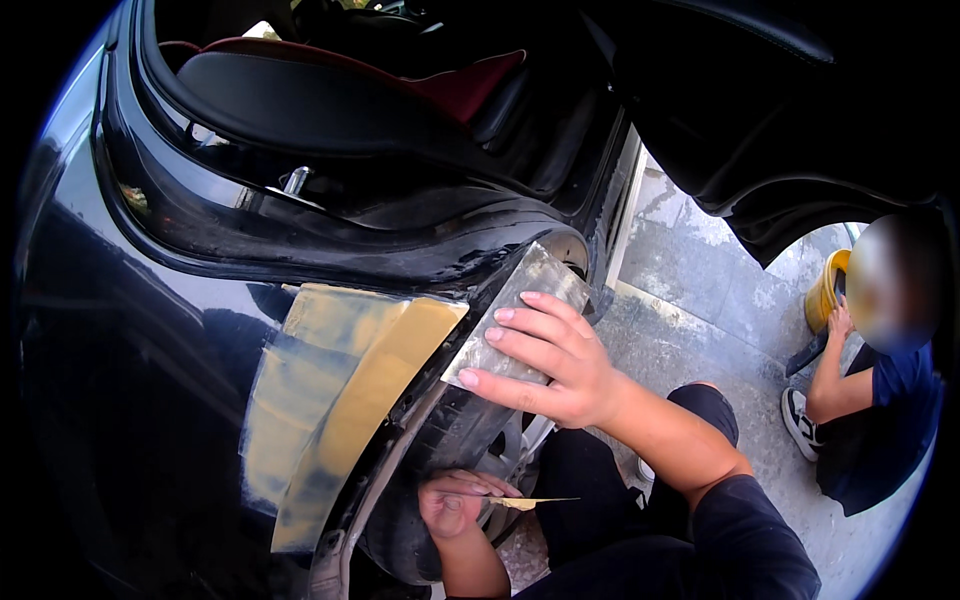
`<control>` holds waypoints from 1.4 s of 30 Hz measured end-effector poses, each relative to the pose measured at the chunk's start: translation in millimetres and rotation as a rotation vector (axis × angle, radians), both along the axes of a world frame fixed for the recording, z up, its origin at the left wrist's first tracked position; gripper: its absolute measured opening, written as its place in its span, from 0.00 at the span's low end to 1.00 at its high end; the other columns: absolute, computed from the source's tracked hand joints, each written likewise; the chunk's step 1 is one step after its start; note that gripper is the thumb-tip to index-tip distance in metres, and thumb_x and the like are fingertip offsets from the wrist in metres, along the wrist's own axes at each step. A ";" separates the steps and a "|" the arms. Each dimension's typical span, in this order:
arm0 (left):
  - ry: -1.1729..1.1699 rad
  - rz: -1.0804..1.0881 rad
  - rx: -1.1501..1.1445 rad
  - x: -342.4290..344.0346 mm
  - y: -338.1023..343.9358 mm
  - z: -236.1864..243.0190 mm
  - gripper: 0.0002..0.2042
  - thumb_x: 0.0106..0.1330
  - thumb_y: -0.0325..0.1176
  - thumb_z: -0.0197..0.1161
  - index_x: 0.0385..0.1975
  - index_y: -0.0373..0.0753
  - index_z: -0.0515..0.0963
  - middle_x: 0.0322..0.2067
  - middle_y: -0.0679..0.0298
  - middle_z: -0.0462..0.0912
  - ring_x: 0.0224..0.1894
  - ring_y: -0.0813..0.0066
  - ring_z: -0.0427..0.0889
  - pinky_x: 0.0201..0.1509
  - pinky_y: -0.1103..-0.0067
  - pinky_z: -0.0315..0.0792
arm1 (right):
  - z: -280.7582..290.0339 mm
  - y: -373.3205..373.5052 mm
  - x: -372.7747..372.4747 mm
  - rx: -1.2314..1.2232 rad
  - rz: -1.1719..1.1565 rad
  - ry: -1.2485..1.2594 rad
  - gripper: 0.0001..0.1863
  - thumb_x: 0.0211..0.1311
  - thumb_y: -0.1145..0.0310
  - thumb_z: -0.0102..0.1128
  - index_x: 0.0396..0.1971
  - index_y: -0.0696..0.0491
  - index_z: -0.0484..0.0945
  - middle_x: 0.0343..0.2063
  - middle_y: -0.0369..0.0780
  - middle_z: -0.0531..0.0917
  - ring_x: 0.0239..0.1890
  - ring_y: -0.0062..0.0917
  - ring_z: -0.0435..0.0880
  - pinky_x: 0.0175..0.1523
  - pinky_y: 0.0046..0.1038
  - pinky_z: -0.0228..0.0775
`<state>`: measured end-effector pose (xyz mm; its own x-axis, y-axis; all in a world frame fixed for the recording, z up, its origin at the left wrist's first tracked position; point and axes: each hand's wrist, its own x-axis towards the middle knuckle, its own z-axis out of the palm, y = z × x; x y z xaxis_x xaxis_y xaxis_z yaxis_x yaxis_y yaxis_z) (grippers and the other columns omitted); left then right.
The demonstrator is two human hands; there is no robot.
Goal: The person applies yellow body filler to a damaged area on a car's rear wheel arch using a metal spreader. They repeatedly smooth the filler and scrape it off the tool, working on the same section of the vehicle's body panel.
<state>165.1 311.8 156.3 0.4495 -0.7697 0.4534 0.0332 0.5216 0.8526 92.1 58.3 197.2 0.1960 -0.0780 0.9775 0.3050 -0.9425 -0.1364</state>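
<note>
"The matte yellow paste patch?"
"Left of the right grip, on the glossy black car panel: spread, but streaky, so seemingly unfinished."
"And the grips?"
"The right holds a flat grey metal plate; the left grip pinches a thin, paste-smeared blade."

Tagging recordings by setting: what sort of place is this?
Likely a car repair area: a dark car with a tan patch on its side, a grey floor and a yellow bucket.
</note>
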 end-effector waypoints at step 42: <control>-0.003 0.038 0.009 0.6 2.2 -5.9 0.18 0.70 0.40 0.60 0.33 0.25 0.77 0.30 0.47 0.83 0.27 0.42 0.84 0.30 0.53 0.82 | 76.7 -10.7 9.2 -0.087 0.064 0.019 0.20 0.55 0.68 0.64 0.49 0.36 0.84 0.44 0.36 0.81 0.49 0.29 0.80 0.61 0.41 0.70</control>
